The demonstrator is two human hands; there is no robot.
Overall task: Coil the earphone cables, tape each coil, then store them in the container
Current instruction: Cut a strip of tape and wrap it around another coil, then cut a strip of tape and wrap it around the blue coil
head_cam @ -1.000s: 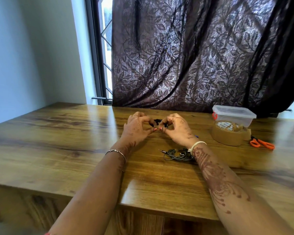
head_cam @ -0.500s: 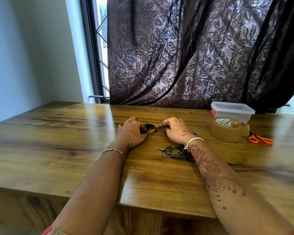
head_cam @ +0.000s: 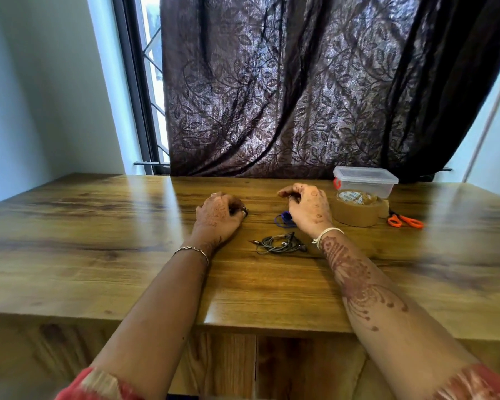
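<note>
A: What lies in front of the person?

B: A glossy brown wood-grain surface before a dark leaf-patterned curtain. Both bare forearms reach forward over it.

A: What is the left hand doing?

B: The left hand rests knuckles-up near the centre, its fingers curled shut around a small black earphone coil, of which only a sliver peeks out at the hand's 3 o'clock edge.

A: And the right hand?

B: The right hand hovers well apart from the left, at its 3 o'clock. Thumb and forefinger are pinched together, but whether anything sits between them is too small to tell.

A: Where are the other cables?

B: A small coiled blue earphone cable lies on the surface, partly hidden at the right hand's 8 o'clock edge. A loose dark grey tangle of earphone cable lies between the two wrists, at 6 o'clock from the blue one.

A: And the supplies?

B: A wide roll of brown packing tape sits just beside the right hand at 3 o'clock. Behind it, at 12 o'clock, stands a clear lidded plastic container. Orange-handled scissors lie at 3 o'clock from the tape.
</note>
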